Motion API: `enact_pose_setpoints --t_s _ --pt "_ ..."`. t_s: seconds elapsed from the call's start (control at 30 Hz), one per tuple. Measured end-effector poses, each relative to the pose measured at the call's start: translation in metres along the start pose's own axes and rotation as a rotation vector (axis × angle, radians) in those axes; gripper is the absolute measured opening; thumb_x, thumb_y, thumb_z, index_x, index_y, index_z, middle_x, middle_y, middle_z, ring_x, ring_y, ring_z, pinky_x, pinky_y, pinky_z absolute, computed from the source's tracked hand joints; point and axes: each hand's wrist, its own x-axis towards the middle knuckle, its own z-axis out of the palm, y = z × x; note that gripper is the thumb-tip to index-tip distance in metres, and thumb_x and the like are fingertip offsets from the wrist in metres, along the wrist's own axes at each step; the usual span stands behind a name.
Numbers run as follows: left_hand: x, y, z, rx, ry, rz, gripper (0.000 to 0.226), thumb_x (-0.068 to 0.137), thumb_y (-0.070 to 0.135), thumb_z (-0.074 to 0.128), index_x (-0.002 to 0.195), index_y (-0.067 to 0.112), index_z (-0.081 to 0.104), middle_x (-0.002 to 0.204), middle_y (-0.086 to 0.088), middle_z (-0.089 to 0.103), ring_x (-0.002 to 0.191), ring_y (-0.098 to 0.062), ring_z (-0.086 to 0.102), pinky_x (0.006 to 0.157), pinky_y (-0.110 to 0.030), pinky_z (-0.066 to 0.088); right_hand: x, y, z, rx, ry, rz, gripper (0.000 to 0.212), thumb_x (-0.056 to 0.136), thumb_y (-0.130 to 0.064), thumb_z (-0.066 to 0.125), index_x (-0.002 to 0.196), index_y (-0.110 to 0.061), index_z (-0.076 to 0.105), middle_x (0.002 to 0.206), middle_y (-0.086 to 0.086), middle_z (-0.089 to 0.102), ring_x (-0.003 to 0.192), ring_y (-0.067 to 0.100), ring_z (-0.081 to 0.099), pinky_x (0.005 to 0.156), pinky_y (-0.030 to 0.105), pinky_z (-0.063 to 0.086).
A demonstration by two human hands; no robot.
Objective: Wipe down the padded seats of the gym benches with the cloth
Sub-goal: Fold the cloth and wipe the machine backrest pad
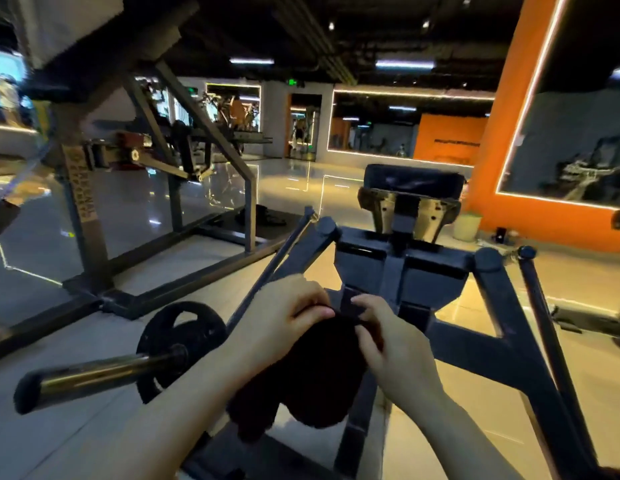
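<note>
The dark cloth (312, 368) shows no fold or edge in the dim light, and its upper part is covered by the left hand (277, 317) and right hand (381, 337). The pad (414, 180) shows only its near edge. The machine frame (502, 341) is cut off at the bottom edge. The bench (104, 32) at upper left runs out of view. Distant equipment is blurred.

Two hands (284, 317) (381, 341), one cloth (312, 368), one weight plate (180, 341), one padded seat (414, 180).
</note>
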Motion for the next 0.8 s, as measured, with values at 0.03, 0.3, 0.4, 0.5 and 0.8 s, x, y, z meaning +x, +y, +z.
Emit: enact_pose_setpoints --t_s 0.03,0.3,0.4,0.5,0.8 --pt "0.006 -0.001 0.005 -0.002 0.002 -0.005 0.007 0.089 0.024 0.067 0.087 0.030 0.063 0.081 0.021 0.052 0.086 0.006 0.050 0.074 -0.008 0.035 0.007 0.008 -0.001 -0.087 0.045 -0.076 0.032 0.090 -0.015 0.058 0.120 -0.027 0.058 0.093 -0.007 0.069 0.083 0.017 0.066 0.068 0.034 0.052" --pt "0.063 0.019 0.023 -0.047 0.040 -0.075 0.008 0.090 0.026 0.064 0.091 0.032 0.060 0.084 0.019 0.054 0.088 0.004 0.052 0.072 -0.004 0.037 0.040 0.049 -0.022 0.033 0.068 0.043 0.026 0.089 -0.028 0.068 0.112 -0.025 0.057 0.085 -0.014 0.060 0.079 0.008 0.059 0.069 0.028 0.051" --pt "0.072 0.018 0.027 -0.073 0.053 -0.053 0.006 0.090 0.025 0.065 0.093 0.029 0.061 0.085 0.018 0.055 0.088 0.003 0.053 0.072 -0.005 0.039 0.046 0.054 -0.025 0.030 0.149 0.060 0.010 0.093 -0.016 0.062 0.100 -0.023 0.060 0.083 -0.011 0.060 0.078 0.009 0.058 0.066 0.027 0.047" --pt "0.071 0.004 0.038 -0.127 0.037 -0.071 0.007 0.090 0.022 0.064 0.093 0.028 0.062 0.087 0.015 0.058 0.089 0.001 0.055 0.073 -0.008 0.043 0.049 0.059 -0.025 0.040 0.180 0.094 0.008 0.092 -0.015 0.061 0.095 -0.022 0.062 0.085 -0.011 0.061 0.082 0.008 0.057 0.070 0.026 0.047" --pt "0.095 -0.046 0.067 -0.233 0.013 -0.085 0.007 0.089 0.024 0.062 0.095 0.026 0.066 0.092 0.012 0.063 0.090 -0.004 0.059 0.076 -0.021 0.049 0.069 0.056 0.002 0.151 0.111 0.175 0.025 0.093 -0.032 0.061 0.116 -0.035 0.050 0.088 -0.022 0.054 0.090 -0.005 0.054 0.075 0.015 0.045"
